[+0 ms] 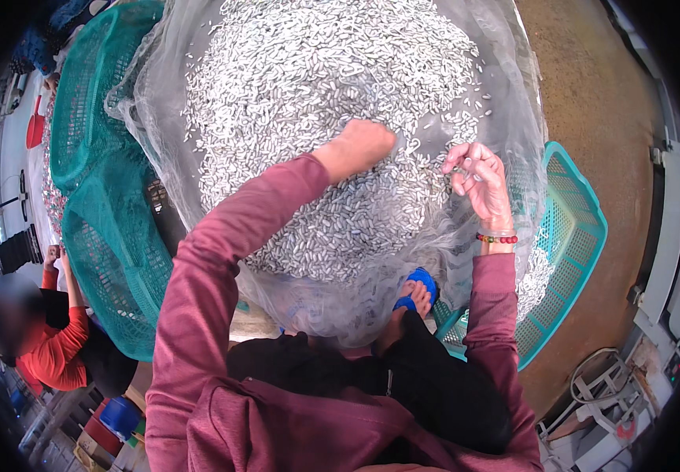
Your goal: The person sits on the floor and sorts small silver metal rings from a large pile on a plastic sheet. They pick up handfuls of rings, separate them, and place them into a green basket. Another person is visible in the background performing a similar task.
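Note:
A broad heap of small, silvery-white, capsule-shaped pieces lies on a grey surface, with fine translucent netting around it. Over the middle of the heap is my left hand, closed in a fist with its back up; whatever is in it is hidden. My right hand is at the heap's right edge, palm partly turned up. Its fingers are curled, and thumb and fingertips come together toward the pieces. Anything between them is too small to make out. A beaded bracelet is on that wrist.
A green plastic basket beside my right forearm holds more of the pieces. Green net-covered baskets stand at the left. Beyond them a person in orange works near a red scoop. Metal equipment is at lower right.

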`<act>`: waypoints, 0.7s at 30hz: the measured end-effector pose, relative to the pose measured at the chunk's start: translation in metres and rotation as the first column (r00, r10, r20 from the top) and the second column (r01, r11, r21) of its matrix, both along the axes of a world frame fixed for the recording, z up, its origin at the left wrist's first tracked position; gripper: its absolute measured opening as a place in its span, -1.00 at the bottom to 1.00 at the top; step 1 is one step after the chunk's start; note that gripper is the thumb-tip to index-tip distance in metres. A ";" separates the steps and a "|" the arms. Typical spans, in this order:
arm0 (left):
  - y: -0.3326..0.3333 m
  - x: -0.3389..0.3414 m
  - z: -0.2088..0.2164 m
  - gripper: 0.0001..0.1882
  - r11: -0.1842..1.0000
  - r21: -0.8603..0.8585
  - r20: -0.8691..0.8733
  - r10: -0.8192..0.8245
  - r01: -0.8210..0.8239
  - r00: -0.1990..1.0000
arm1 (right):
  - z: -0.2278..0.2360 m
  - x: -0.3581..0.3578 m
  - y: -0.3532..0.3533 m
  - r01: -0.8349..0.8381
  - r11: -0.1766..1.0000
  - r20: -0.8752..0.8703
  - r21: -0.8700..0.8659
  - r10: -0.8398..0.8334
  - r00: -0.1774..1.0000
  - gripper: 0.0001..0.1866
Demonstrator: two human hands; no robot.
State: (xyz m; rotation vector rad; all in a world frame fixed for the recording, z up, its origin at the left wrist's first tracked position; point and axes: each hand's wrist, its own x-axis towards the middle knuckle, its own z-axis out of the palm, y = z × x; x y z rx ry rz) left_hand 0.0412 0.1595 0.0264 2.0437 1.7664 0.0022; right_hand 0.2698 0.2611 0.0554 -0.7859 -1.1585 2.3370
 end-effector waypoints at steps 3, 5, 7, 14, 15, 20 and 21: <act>-0.009 -0.032 0.027 -0.72 0.969 -0.126 0.377 0.244 -0.211 0.893 | -0.005 -0.006 0.010 0.030 0.999 0.133 -0.019 -0.028 0.991 -0.73; -0.017 -0.048 0.041 -0.68 0.931 -0.221 0.557 0.366 -0.291 0.746 | -0.018 -0.016 0.013 -0.064 0.991 0.297 0.119 0.026 0.954 -0.76; -0.025 -0.056 0.050 -0.65 0.888 -0.311 0.686 0.457 -0.339 0.566 | -0.036 -0.027 0.010 -0.247 0.913 0.522 0.324 0.045 0.851 -0.87; 0.000 -0.052 0.042 -0.84 0.807 -0.584 0.785 0.535 -0.083 -0.313 | -0.074 -0.044 -0.012 -0.604 0.330 0.687 0.726 -0.306 0.659 -0.73; 0.011 -0.051 0.037 -0.84 0.791 -0.602 0.795 0.581 -0.111 -0.175 | -0.069 -0.045 -0.012 -0.530 0.393 0.648 0.751 -0.289 0.705 -0.80; 0.050 -0.015 0.003 -0.87 0.957 0.275 -0.065 0.109 -0.087 0.992 | -0.017 -0.029 -0.005 0.003 0.995 0.144 -0.101 0.012 0.990 -0.84; 0.052 -0.007 -0.002 -0.89 0.962 0.271 -0.167 0.091 -0.043 0.982 | -0.007 -0.024 -0.004 0.019 0.975 -0.013 -0.222 -0.022 1.000 -0.82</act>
